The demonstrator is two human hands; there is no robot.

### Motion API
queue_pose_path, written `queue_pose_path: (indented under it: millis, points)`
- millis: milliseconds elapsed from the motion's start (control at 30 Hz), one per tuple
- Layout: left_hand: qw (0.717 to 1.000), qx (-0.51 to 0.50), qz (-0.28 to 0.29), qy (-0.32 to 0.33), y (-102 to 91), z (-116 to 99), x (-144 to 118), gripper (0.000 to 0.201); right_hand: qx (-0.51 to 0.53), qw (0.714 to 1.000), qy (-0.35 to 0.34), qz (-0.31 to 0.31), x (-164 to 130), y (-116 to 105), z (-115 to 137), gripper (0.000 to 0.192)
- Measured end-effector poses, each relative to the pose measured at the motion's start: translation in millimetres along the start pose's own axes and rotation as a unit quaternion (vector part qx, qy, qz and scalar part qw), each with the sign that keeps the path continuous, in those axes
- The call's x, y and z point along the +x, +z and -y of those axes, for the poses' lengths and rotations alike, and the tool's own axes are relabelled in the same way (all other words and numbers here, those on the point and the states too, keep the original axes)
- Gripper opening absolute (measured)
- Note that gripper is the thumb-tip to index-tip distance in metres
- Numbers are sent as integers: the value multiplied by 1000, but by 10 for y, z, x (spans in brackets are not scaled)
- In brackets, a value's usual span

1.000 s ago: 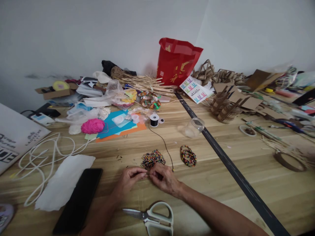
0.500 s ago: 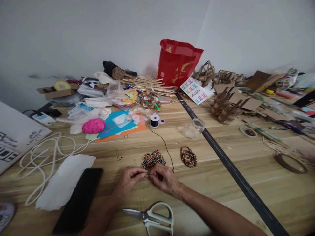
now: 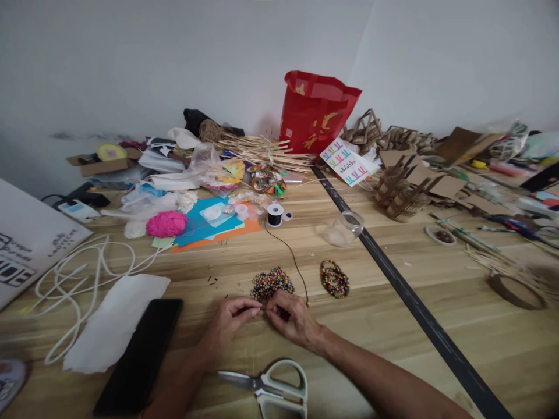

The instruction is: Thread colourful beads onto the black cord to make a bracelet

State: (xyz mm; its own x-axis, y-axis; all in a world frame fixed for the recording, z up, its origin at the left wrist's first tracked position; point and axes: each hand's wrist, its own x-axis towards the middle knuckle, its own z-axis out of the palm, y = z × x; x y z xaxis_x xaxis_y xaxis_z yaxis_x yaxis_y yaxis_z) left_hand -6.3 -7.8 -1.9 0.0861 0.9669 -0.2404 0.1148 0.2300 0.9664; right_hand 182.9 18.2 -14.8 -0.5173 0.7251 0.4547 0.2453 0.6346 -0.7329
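Note:
My left hand (image 3: 231, 320) and my right hand (image 3: 292, 319) meet over the wooden table, fingertips pinched close together. Between them runs a short dark cord (image 3: 262, 309), gripped from both sides; its ends are hidden by my fingers. Just beyond the fingertips lies a pile of multicoloured beads (image 3: 271, 281). Beaded bracelets (image 3: 335, 279) rest in a stack to the right. A spool of black cord (image 3: 275, 215) stands farther back, and its loose line trails down to a small yellow tip near my right hand. Scissors (image 3: 273, 385) with pale handles lie nearer me.
A black phone (image 3: 138, 355), white paper (image 3: 116, 323) and a coiled white cable (image 3: 65, 291) are at left. A clear jar (image 3: 345, 228) sits near the black strip (image 3: 419, 308). Pink yarn (image 3: 166, 224), a red bag (image 3: 318, 113) and small woven baskets (image 3: 404, 198) are farther back.

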Motion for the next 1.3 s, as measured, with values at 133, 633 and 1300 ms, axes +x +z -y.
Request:
queue_pose_path:
  millis: [133,633,1300]
  points:
    - [1000,7,7,4,-3,4,4,22,2,1000,1,0,2,0,4,11]
    - [1000,21,11,9,-2,3,6,21,8,1000,-1,5,-2,0,-3,9]
    - [1000,3,1,17,3,60,22,16,5,1000,-8,8,-12,7,-17,11]
